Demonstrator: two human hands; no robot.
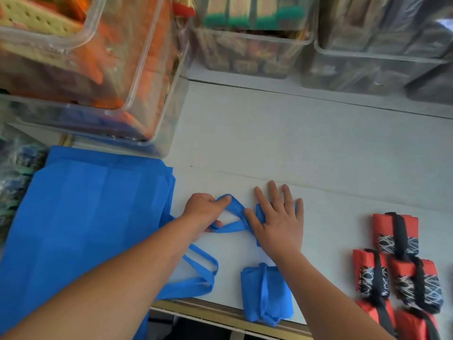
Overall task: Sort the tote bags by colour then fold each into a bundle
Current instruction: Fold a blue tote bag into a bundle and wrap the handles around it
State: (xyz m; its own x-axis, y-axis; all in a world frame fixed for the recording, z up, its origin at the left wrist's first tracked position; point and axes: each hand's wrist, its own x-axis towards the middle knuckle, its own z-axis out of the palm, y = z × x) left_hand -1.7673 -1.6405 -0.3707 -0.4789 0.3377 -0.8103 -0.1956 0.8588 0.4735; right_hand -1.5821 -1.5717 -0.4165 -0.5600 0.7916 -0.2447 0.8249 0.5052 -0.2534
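Blue strap (230, 228) (crossed) running left to right, left hand (203, 213) pinching it, right hand (278, 223) flat on folded bag (260, 213).

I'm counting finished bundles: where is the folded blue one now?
In the head view, the blue bundle lies at the table's near edge, below the right hand, between the flat blue bags' handles on its left and the red bundles on its right.

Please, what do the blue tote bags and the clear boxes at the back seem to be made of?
Blue tote bags: thin matte cloth, probably non-woven synthetic; they keep sharp fold lines and show no shine. The left hand pinches one bag's strap, which bends limply. Clear boxes: hard glossy transparent plastic; the contents show through and the rims catch light.
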